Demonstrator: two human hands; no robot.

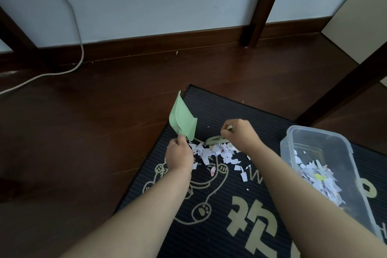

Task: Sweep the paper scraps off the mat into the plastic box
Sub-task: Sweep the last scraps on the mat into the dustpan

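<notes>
My left grip (179,154) is curled tight round the short handle of a pale green dustpan (184,121). The pan is lifted clear of the mat (209,111), standing nearly upright with its wide mouth pointing up and away, above the mat's far corner. My right grip (240,134) is closed round the handle of a small green brush (215,140). A bit of green shows between my fingers. The brush head below them is blurred, so I cannot tell whether its bristles touch the mat.

The paper scraps (215,153), white with a few pinkish ones, lie heaped on the mat's far half, between my two grips and just beneath the brush. A thin trail of them strays across the mat's printed cat drawing towards its middle.

The clear plastic box (287,148) sits with no lid along the mat's right edge, near my right forearm. A layer of scraps (318,176) lies in its bottom.

Off the mat, the dark wooden floor (83,132) runs out to the wall. A white cable (77,27) trails down onto it well beyond the mat's far corner, and a dark furniture leg (259,6) stands beyond the mat's far edge.
</notes>
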